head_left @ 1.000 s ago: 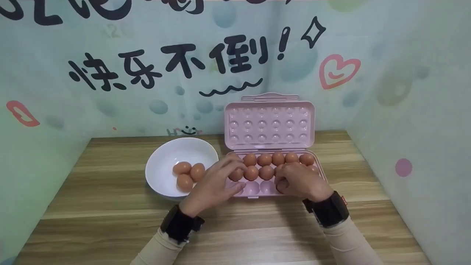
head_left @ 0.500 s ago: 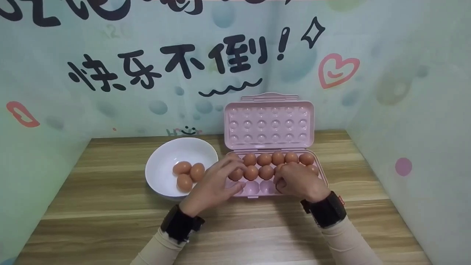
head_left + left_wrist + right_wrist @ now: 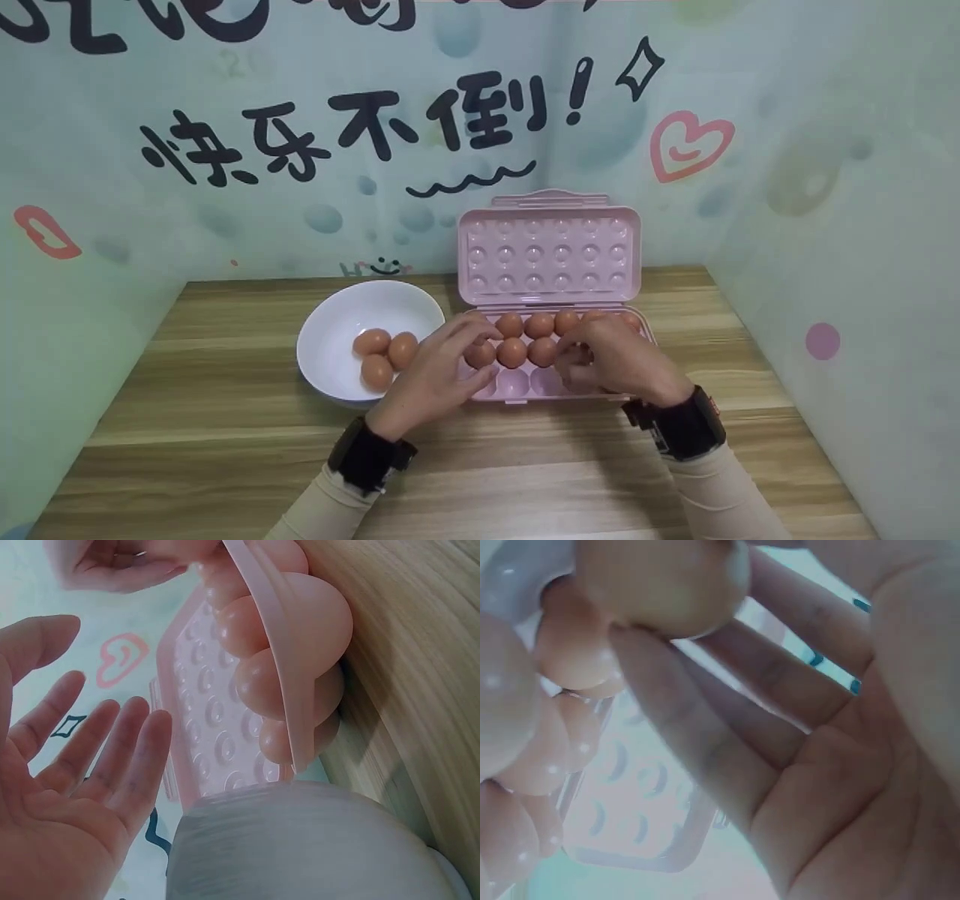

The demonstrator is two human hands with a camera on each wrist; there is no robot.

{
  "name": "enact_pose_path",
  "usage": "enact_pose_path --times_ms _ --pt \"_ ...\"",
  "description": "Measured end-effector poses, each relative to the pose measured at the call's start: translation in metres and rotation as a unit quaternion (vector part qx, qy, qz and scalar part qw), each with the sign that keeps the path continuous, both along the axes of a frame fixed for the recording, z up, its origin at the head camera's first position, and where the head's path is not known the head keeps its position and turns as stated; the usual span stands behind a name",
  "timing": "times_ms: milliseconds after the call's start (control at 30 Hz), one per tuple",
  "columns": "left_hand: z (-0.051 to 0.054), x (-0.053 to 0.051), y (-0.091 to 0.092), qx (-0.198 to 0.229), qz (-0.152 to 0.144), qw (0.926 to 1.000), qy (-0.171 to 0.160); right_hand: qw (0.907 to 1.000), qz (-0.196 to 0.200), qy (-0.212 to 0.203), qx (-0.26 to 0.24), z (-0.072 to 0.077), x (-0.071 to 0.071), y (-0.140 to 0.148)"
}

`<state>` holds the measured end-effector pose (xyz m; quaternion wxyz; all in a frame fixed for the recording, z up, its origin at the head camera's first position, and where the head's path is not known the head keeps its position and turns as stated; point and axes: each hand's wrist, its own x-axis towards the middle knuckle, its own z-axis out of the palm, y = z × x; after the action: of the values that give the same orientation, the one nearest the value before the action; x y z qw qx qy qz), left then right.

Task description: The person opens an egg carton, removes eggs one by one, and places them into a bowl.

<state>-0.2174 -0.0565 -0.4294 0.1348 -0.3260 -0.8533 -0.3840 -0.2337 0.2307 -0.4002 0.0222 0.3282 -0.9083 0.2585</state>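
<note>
A pink egg tray (image 3: 516, 399) with its lid (image 3: 562, 255) raised holds brown eggs (image 3: 512, 352) in its back and middle rows. My left hand (image 3: 431, 375) hovers loosely at the tray's left end, fingers spread and nothing in them; in the left wrist view the same hand (image 3: 82, 787) has extended, relaxed fingers. Over the right half, my right hand (image 3: 619, 360) bends down with a gap between thumb and fingers. In the right wrist view a brown egg (image 3: 664, 585) lies by its index fingertip, the other fingers (image 3: 780, 675) fairly straight. The thumb tip is hidden there.
A white bowl (image 3: 330, 330) with several brown eggs (image 3: 377, 373) stands left of the tray, partly behind my left hand. Bare front-row cups (image 3: 513, 384) show between the hands. A printed backdrop (image 3: 285, 225) rises behind the wooden table (image 3: 480, 480).
My right hand has shifted slightly to the right and its thumb and fingers have parted. The left hand has stayed nearly still.
</note>
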Motion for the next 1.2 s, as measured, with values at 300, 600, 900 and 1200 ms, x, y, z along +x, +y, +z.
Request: enact_pose_path --times_ms 300,600,900,1200 --pt "0.003 0.002 0.000 0.023 0.004 0.9990 -0.037 0.9960 -0.034 -0.002 -0.083 0.012 0.006 -0.003" --pt "0.005 0.004 0.006 0.032 0.019 0.9993 0.003 0.9775 -0.074 -0.038 -0.194 0.019 0.014 -0.016" --pt "0.003 0.005 0.016 0.094 -0.028 0.9943 0.043 0.9596 -0.028 -0.116 -0.255 0.014 0.017 -0.029" --pt "0.004 0.009 0.018 0.114 -0.035 0.9920 0.041 0.9609 0.012 -0.104 -0.256 0.010 0.019 -0.037"
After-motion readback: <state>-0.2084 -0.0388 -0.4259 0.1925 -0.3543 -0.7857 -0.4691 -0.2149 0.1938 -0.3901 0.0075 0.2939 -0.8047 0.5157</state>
